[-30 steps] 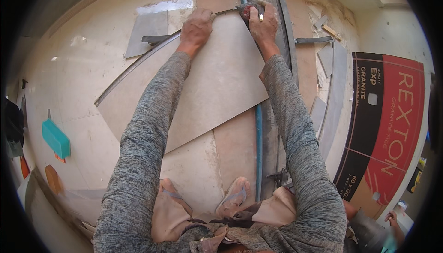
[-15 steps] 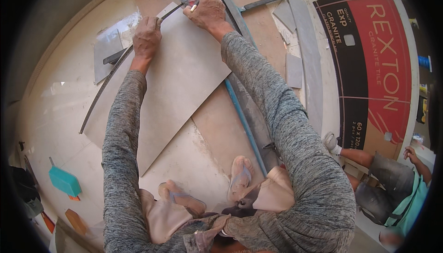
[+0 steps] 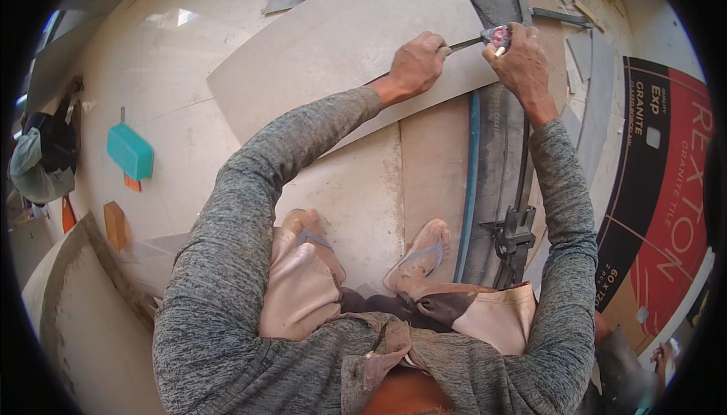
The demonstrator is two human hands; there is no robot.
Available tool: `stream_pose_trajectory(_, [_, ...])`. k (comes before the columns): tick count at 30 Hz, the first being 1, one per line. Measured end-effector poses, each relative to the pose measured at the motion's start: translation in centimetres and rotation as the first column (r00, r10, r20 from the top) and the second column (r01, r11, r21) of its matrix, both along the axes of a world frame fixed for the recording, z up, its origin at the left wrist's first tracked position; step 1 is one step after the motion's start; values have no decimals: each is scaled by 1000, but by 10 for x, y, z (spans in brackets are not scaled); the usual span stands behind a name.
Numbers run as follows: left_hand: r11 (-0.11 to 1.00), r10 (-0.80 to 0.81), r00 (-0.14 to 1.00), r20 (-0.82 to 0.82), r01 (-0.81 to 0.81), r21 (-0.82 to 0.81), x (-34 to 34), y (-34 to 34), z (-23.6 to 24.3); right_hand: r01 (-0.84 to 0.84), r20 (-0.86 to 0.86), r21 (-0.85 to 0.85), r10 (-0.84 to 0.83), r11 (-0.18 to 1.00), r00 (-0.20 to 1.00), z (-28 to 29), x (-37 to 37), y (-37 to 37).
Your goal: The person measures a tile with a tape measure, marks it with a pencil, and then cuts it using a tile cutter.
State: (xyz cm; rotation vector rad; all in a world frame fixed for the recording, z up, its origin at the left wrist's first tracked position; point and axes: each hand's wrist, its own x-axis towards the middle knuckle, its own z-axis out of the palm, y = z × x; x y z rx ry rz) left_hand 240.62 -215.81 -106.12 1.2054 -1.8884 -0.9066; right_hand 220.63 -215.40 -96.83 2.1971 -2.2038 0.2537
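Note:
A tape measure with a clear and red case sits in my right hand, which is closed around it. A short white stick, possibly a marker, pokes out between the fingers of that hand. My left hand is closed on the dark tape blade, just left of the case. Part of the blade runs on behind my left wrist. Both hands are over the near right part of a large grey tile, lying at an angle. Its right corner rests across a tile cutter with a blue rail.
A black slider block sits on the cutter near my right knee. Tile offcuts and a red and black carton lie at right. A teal box is on the floor at left. Other people are at the left and lower right edges.
My view has turned, so the tile appears higher and further right. My left hand has shifted along the tape toward the case and nearer the tile's close edge. Both hands keep their hold.

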Motion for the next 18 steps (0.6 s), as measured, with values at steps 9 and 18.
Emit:
stream_pose_trajectory(9, [943,-309,928,207,270,196,2,-9,0,-195,-22,143,200,970,980,-8,-7,18])
stream_pose_trajectory(18, [925,-380,882,279,357,132,-18,-6,4,42,-91,27,-39,999,995,3,20,50])
